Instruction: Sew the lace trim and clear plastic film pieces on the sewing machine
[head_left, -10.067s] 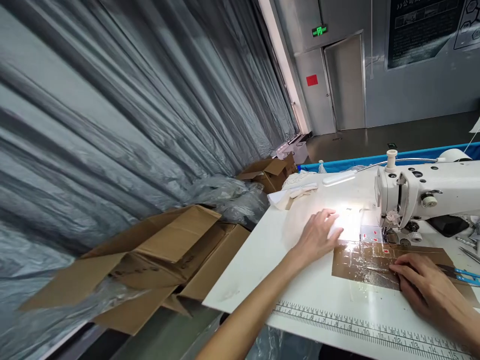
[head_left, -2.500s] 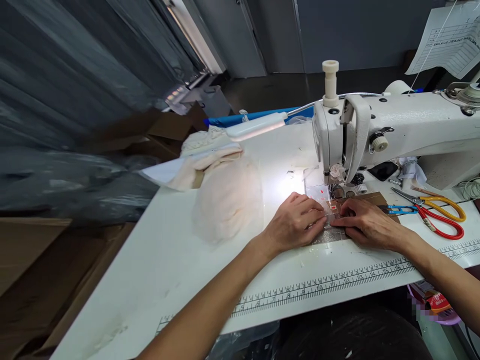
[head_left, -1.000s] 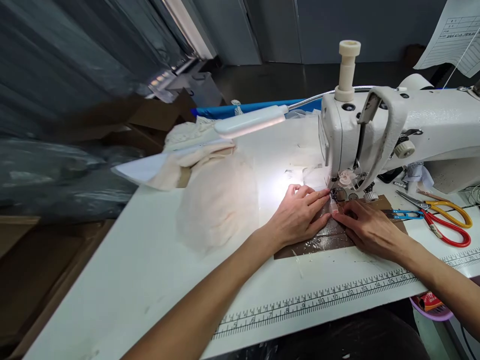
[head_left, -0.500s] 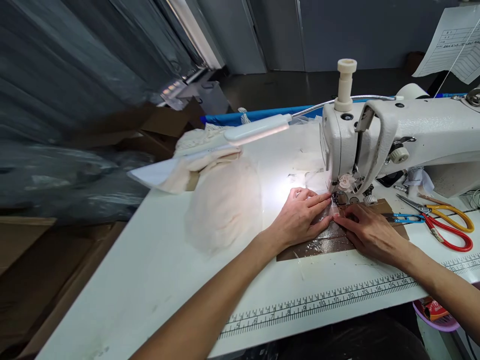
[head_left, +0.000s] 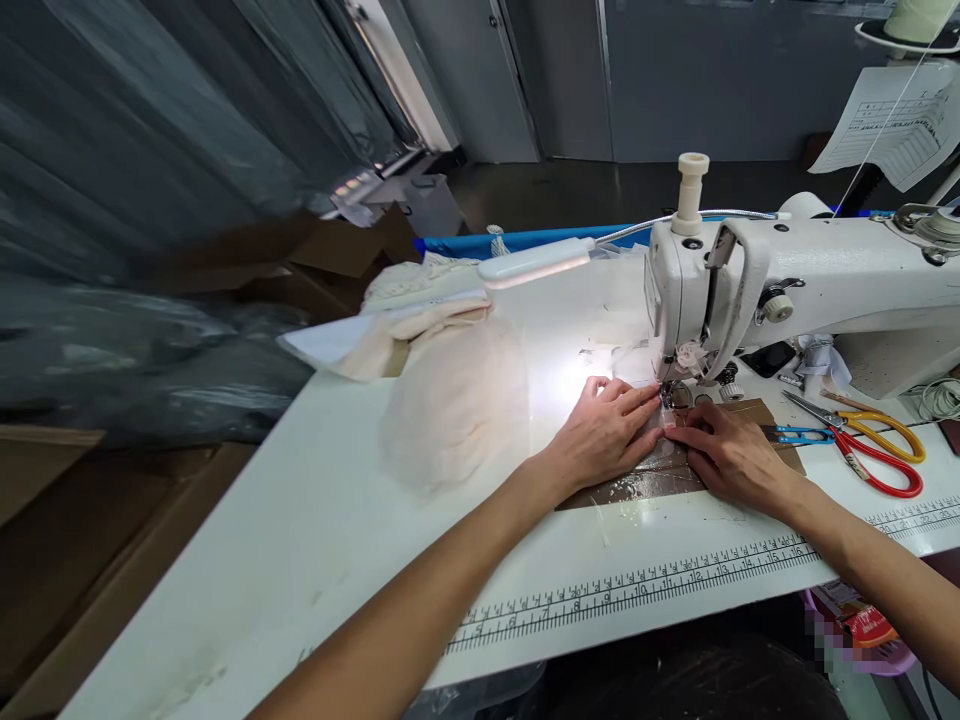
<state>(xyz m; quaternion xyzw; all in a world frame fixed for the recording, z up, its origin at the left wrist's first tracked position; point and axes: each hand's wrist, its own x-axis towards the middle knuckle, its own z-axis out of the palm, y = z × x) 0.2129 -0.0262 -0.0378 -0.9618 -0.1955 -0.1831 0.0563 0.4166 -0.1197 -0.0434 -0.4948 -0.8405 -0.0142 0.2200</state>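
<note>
Head view: both hands lie flat and open, fingertips nearly meeting, left hand [head_left: 607, 432] and right hand [head_left: 727, 455] pressing a small clear piece [head_left: 664, 420] onto the brown sheet [head_left: 637, 485] at the needle of the machine [head_left: 750, 280]. Best to keep fingertips level, feed straight and stay clear of the needle. Scissors [head_left: 862, 440] lie to the right on the worktop [head_left: 337, 520].
</note>
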